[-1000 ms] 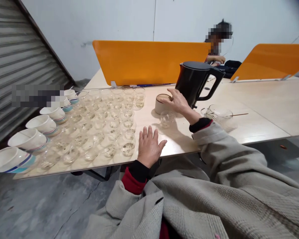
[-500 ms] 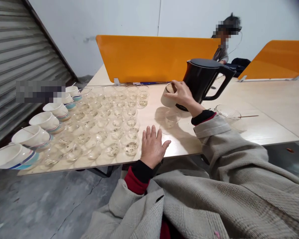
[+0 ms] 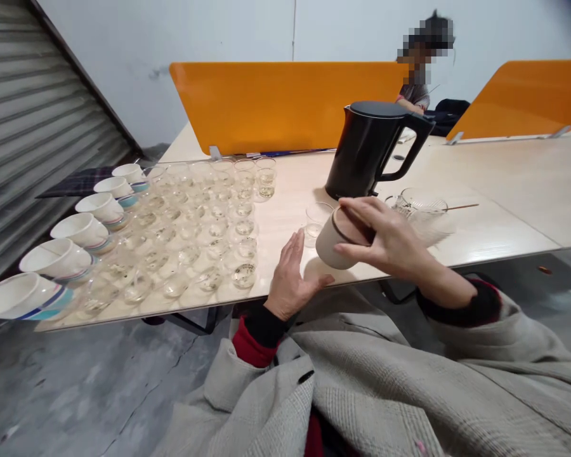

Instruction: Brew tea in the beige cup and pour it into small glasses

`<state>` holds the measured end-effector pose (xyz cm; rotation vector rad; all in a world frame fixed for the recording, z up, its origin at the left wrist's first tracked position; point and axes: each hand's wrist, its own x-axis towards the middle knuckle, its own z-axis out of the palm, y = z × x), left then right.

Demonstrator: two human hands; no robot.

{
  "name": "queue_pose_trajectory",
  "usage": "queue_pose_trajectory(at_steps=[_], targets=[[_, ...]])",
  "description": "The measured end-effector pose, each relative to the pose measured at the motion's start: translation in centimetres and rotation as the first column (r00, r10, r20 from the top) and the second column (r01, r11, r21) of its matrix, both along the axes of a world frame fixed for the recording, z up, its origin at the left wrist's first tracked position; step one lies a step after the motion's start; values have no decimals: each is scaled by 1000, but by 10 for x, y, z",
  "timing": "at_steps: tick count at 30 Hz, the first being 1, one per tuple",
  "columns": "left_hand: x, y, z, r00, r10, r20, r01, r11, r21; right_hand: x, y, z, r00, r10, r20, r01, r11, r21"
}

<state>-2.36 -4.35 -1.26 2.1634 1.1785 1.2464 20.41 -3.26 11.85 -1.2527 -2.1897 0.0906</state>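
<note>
My right hand grips a beige canister with a brown top, fingers over the rim and thumb along the near side. The canister is tilted and held over the front part of the table. Fingers stretched out, my left hand is just left of it, apart from it and holding nothing. Behind the two hands stands a clear glass cup; its contents are hard to make out. Left of my left hand, several rows of clear cups hold pale liquid with dark bits at the bottom.
A black electric kettle stands behind the canister. To its right are a clear glass vessel and a thin brown stick. White striped cups line the table's left end. Orange dividers stand at the back, a person beyond.
My right hand has brought the canister from beside the kettle towards me, to the front of the glass cup. My left hand has lifted from flat on the table and turned towards the canister.
</note>
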Motion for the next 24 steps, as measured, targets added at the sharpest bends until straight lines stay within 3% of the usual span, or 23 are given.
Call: queue_pose_trajectory(at_steps=[4, 9, 19, 24], targets=[[17, 1, 3, 999, -41, 21, 43, 993, -108, -8, 2, -31, 997, -28, 76, 36, 993, -110], [36, 8, 5, 998, 4, 64, 7, 986, -168, -13, 7, -40, 994, -42, 102, 60, 980, -188], [41, 16, 10, 991, 92, 98, -79, 989, -126, -17, 18, -56, 999, 10, 30, -8, 998, -56], [42, 17, 11, 991, 112, 78, -101, 986, -132, -19, 20, -58, 996, 4, -93, -13, 996, -88]])
